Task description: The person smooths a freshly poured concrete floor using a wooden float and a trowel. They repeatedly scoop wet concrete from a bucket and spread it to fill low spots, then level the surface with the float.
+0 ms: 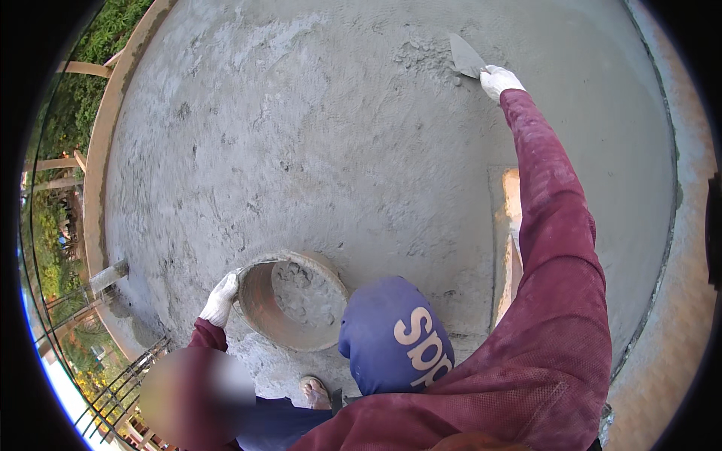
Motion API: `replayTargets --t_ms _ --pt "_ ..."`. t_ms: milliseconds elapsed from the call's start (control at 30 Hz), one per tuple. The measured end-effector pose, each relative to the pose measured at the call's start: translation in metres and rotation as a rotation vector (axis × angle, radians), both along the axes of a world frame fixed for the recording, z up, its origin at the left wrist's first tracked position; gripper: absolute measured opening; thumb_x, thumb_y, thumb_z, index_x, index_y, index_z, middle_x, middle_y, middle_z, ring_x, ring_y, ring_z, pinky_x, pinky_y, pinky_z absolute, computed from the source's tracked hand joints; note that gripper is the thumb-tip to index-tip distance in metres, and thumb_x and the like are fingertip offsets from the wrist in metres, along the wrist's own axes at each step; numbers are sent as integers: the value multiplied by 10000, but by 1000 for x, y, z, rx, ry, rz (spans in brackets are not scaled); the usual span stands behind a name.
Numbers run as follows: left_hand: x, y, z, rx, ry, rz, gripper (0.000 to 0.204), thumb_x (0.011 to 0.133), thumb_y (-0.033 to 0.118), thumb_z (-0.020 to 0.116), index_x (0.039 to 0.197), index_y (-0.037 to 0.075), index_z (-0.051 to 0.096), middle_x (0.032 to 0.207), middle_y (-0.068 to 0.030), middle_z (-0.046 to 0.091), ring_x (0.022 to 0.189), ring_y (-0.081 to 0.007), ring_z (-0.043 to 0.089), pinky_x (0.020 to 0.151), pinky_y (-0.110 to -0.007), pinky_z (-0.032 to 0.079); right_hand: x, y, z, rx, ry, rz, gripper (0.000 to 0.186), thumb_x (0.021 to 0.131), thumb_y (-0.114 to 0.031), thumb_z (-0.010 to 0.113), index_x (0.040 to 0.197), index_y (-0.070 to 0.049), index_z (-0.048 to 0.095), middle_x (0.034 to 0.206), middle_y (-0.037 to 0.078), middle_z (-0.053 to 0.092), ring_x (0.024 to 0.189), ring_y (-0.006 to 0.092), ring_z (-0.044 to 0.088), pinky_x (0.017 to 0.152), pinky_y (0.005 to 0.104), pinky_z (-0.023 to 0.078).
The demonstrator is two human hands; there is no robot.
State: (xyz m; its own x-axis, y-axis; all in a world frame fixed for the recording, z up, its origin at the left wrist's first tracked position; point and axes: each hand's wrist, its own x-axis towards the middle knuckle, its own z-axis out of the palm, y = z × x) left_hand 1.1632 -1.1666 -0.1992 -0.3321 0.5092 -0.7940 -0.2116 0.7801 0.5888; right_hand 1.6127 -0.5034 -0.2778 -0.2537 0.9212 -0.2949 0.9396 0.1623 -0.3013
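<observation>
My right hand (500, 83), in a white glove, reaches far forward and grips a pointed trowel (467, 57). The trowel's metal blade lies at a rough patch of loose wet mortar (429, 62) on the grey cement surface (361, 165). Close to my body, my left hand (220, 299), also gloved in white, holds the rim of a round mortar-smeared bucket (258, 304). The bucket tilts toward the left, and grey mortar (308, 293) shows inside it. My left fingers are partly hidden at the rim; the trowel's handle is covered by my right glove.
A rectangular opening (509, 248) with pale edges lies beneath my right arm. Bars of rebar (128, 379) stick out at the lower left, beside a short post (109, 276). A raised edge (96, 180) curves along the left, with trees beyond. My sandalled foot (314, 392) is below the bucket.
</observation>
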Motion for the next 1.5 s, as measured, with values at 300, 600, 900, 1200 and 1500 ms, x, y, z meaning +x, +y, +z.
replayTargets --t_ms 300,600,900,1200,1500 --pt "3 1 -6 118 1 29 486 1091 364 529 1425 15 580 1361 -55 643 1265 -163 566 1114 -325 405 16 -108 35 139 -138 154 536 1044 -417 438 1500 -139 497 1246 271 675 1128 461 657 971 520 513" --pt "-3 -1 -33 301 -24 -115 469 1095 376 521 1386 23 622 1274 -25 678 1151 -125 591 1042 -296 432 120 -149 36 161 6 -324 649 987 -504 498 1488 -92 529 1363 273 624 1222 381 643 1056 427 494" --pt "-15 14 -80 421 -39 -160 404 1099 312 520 1300 -5 672 1204 -23 696 1115 -112 587 1017 -300 454 129 -279 172 63 88 -379 527 941 -420 602 1361 -102 625 993 125 707 722 237 694 637 404 548" --pt "-13 22 -51 193 -93 -134 438 1009 525 581 1226 174 728 859 97 615 720 -54 444 649 -245 322 112 -294 145 -66 281 -447 410 960 -415 627 1211 -94 674 829 42 630 626 151 581 573 344 505" --pt "-11 -67 -36 206 24 253 612 1036 558 543 1500 160 549 1363 -28 621 1158 -151 580 990 -356 431 137 -165 27 34 396 -456 389 940 -361 628 1201 -75 663 845 56 634 633 161 617 562 361 547"
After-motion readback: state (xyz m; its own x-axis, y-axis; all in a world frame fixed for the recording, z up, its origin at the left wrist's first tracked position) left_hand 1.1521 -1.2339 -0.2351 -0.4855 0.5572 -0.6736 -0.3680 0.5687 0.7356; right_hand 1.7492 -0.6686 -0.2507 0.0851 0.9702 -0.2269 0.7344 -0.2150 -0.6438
